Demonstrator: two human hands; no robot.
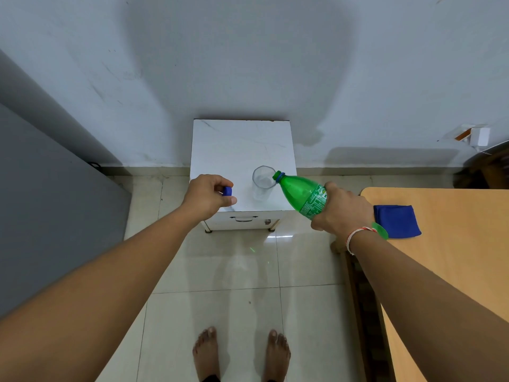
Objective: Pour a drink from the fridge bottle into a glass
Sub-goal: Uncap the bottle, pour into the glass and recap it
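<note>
The right hand (340, 209) has its grip wrapped round the lower body of the green bottle (301, 193), fingers curled over the label. The bottle is tilted nearly flat, neck pointing left, its uncapped mouth with the blue ring at the right side of the rim of the glass (263, 181). Whether mouth and rim touch cannot be told. The bottle's base shows past the wrist, over the edge of the wooden table (446, 271).

The left hand (208, 197) pinches the blue cap (227, 191) between thumb and curled fingers. It hangs over the front left part of the small white table (239, 142), near that table's left edge, well apart from the glass.

The glass stands upright on the white table, right of centre and toward the front, not far from the right edge. It is clear; any liquid inside cannot be made out. Behind the glass the white top is bare up to the wall (248, 64), and there is free surface between glass and cap hand.

The white table's back edge meets the wall. Its front face carries a drawer handle (243, 218). Tiled floor (242, 271) lies open in front of it and on both sides, with the person's bare feet (206, 351) further back.

To the right, the wooden table's rounded corner comes close to the right wrist, and a folded blue cloth (398, 220) lies on it just beside that wrist. A grey panel (41, 188) fills the far left, well apart from the left arm.
</note>
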